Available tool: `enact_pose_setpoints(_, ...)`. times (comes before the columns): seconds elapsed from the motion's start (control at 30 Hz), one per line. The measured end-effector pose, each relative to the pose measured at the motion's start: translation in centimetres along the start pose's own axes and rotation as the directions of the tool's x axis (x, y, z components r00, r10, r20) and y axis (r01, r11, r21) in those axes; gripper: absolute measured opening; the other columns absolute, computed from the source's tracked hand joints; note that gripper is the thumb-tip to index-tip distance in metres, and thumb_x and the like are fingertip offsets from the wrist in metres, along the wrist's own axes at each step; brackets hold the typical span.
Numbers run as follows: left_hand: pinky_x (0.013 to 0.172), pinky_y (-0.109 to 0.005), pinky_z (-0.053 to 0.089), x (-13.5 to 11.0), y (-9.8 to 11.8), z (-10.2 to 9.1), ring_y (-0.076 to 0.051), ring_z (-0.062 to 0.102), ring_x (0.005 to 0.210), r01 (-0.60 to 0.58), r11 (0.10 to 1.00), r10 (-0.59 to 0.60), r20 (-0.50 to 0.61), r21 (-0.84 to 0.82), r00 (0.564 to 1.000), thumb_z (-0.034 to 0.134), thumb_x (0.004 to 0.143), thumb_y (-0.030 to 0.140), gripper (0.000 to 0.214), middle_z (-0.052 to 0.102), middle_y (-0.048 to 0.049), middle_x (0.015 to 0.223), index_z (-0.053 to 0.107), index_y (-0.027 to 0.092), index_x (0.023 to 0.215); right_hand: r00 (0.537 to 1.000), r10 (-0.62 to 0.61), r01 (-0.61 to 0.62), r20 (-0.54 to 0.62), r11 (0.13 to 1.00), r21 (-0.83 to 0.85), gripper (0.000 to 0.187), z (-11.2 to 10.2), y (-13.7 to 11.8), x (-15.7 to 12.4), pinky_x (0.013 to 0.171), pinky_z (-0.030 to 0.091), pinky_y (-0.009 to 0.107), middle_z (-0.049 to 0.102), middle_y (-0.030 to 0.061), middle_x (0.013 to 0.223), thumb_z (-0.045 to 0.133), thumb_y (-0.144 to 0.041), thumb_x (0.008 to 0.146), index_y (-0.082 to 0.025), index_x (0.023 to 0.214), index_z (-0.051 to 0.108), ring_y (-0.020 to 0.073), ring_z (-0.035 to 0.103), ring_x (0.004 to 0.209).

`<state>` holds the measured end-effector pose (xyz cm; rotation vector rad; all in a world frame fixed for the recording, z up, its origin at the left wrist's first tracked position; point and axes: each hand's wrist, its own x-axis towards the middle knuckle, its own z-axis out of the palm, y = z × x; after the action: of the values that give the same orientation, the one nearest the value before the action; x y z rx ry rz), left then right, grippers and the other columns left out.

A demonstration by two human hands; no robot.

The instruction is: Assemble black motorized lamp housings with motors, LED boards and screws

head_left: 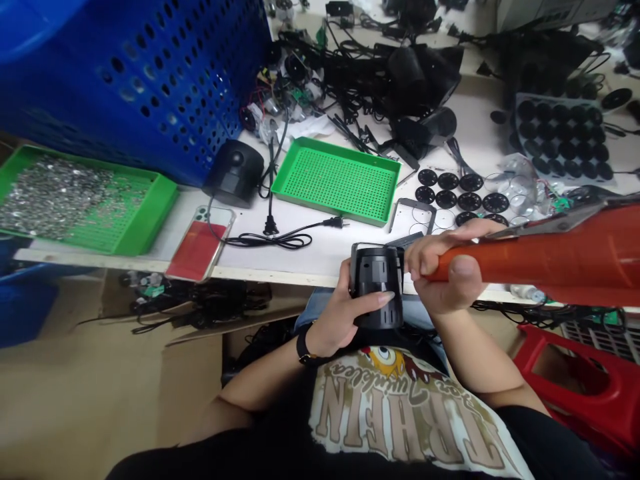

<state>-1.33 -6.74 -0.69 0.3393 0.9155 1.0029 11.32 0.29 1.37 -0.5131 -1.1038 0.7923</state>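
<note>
My left hand wraps around a black cylindrical lamp housing held over my lap at the table's front edge. My right hand grips the nose of an orange-red electric screwdriver, whose body runs off to the right. The tool's tip points at the side of the housing, and the bit itself is hidden by my fingers. A black band sits on my left wrist.
On the table: an empty green perforated tray, a green tray of small metal parts, a phone in a red case, a black power cord, round black discs, a blue perforated crate. A red stool stands at right.
</note>
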Motion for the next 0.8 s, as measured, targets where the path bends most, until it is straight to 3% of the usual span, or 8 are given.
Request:
enact_pose_setpoints(0.17,0.077,-0.033,0.055,0.7,-0.4,-0.5,-0.017,0.065,0.083,-0.007,1.0,0.007,-0.009,0.011,1.0,0.094,0.059,0.023,0.069,0.069,0.0014,0.096,0.053,0.024,0.115,0.999,0.021,-0.021,-0.027,1.0,-0.016,0.018,0.0,-0.1,0.4,0.031,0.038,0.024,0.043,-0.0107,0.049,0.067,-0.042,0.089,-0.028,0.084,0.057,0.0095,0.037,0.03)
enact_pose_setpoints(0.3,0.079,-0.038,0.057,1.5,-0.9,-1.3,-0.02,0.068,0.086,-0.055,0.998,0.054,-0.06,-0.021,0.997,0.093,0.061,0.026,0.07,0.07,-0.0005,0.099,0.054,0.024,0.119,0.997,0.015,-0.025,-0.081,0.991,-0.129,0.031,0.2,-1.8,0.7,0.036,0.041,0.027,0.038,-0.0092,0.051,0.065,-0.05,0.091,-0.028,0.073,0.054,0.0093,0.036,0.034)
enact_pose_setpoints(0.47,0.076,-0.038,0.057,2.0,-1.1,-1.6,-0.02,0.067,0.08,-0.133,0.988,0.124,-0.11,-0.079,0.986,0.089,0.061,0.027,0.07,0.07,-0.0012,0.095,0.053,0.023,0.122,0.997,0.074,-0.073,0.024,0.997,-0.033,0.012,0.1,-3.9,0.1,0.035,0.043,0.025,0.042,-0.0114,0.05,0.063,-0.043,0.092,-0.032,0.093,0.06,0.0092,0.038,0.031)
enact_pose_setpoints(0.63,0.074,-0.034,0.058,1.8,-1.1,-1.0,-0.017,0.067,0.079,-0.19,0.981,0.186,-0.087,-0.049,0.979,0.091,0.064,0.029,0.063,0.069,0.0006,0.093,0.054,0.024,0.114,0.986,0.07,-0.07,0.149,0.998,-0.008,0.027,-0.9,-2.4,-2.0,0.04,0.05,0.027,0.052,-0.0106,0.056,0.059,-0.039,0.095,-0.034,0.121,0.058,0.012,0.049,0.037)
enact_pose_setpoints(0.8,0.073,-0.03,0.057,1.9,-0.9,-0.4,-0.016,0.067,0.081,-0.226,0.974,0.223,-0.115,-0.015,0.968,0.094,0.063,0.027,0.063,0.069,0.0014,0.095,0.055,0.024,0.112,0.983,0.129,-0.128,0.132,0.992,-0.016,0.017,-1.4,-1.3,-2.9,0.04,0.046,0.027,0.049,-0.0102,0.055,0.059,-0.042,0.097,-0.038,0.112,0.056,0.0122,0.046,0.038)
